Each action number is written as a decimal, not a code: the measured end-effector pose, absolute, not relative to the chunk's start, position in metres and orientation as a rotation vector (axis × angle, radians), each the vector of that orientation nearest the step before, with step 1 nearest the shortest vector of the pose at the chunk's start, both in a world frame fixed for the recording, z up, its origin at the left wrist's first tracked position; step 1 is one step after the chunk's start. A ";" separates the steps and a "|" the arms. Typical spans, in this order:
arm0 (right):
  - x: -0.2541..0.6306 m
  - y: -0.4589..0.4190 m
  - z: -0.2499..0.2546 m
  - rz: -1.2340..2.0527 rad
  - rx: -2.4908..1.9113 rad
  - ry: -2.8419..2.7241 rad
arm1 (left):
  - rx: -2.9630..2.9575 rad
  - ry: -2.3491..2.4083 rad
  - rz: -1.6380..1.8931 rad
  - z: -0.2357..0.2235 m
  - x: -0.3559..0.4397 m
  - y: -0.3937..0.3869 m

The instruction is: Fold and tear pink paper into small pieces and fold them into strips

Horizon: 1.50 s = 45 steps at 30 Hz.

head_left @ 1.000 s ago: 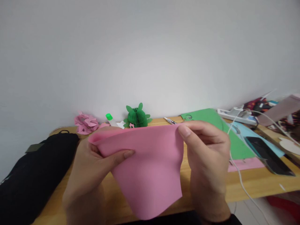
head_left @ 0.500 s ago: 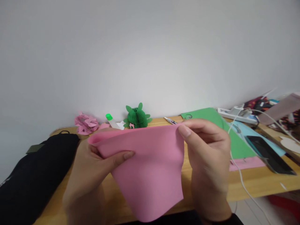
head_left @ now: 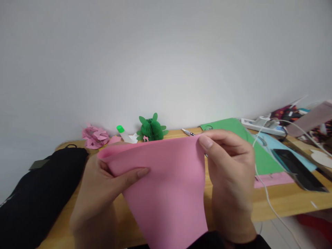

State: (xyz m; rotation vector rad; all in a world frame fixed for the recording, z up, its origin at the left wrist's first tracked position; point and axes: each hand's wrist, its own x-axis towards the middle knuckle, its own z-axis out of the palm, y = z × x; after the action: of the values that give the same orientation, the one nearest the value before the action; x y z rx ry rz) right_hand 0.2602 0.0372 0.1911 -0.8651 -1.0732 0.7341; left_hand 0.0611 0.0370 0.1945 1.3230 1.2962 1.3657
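Over the surface point(head_left: 293, 197), I see the left hand point(head_left: 100, 190) pinching pink paper point(head_left: 169, 186) by its curled side, the right hand point(head_left: 232, 176) pinching a top corner.

A smooth, plain pink sheet point(head_left: 168, 180), bent into a soft open curl at one end of its upper edge, hangs gently bowed above the wooden table point(head_left: 293, 200).

The left hand point(head_left: 101, 188) has most fingers hidden behind the pink sheet point(head_left: 168, 186), whose lower end is lost to the bottom edge and a black sleeve point(head_left: 211, 240), while the left edge crops a black cloth item point(head_left: 46, 193) and a red thing point(head_left: 316, 224) below the desk point(head_left: 293, 204) is blurred.
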 end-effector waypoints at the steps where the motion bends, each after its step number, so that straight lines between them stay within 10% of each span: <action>1: 0.260 0.037 0.191 0.732 -0.860 -1.071 | 1.319 1.295 1.370 0.194 0.061 0.037; 45: 0.260 0.031 0.194 0.330 -0.803 -1.270 | 1.369 1.283 1.349 0.186 0.058 0.045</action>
State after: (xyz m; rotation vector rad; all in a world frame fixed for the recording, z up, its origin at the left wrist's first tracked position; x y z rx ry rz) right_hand 0.2601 0.0308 0.1936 -0.8033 -1.2701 0.3300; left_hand 0.0578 0.0452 0.1860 1.3691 1.2831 1.3485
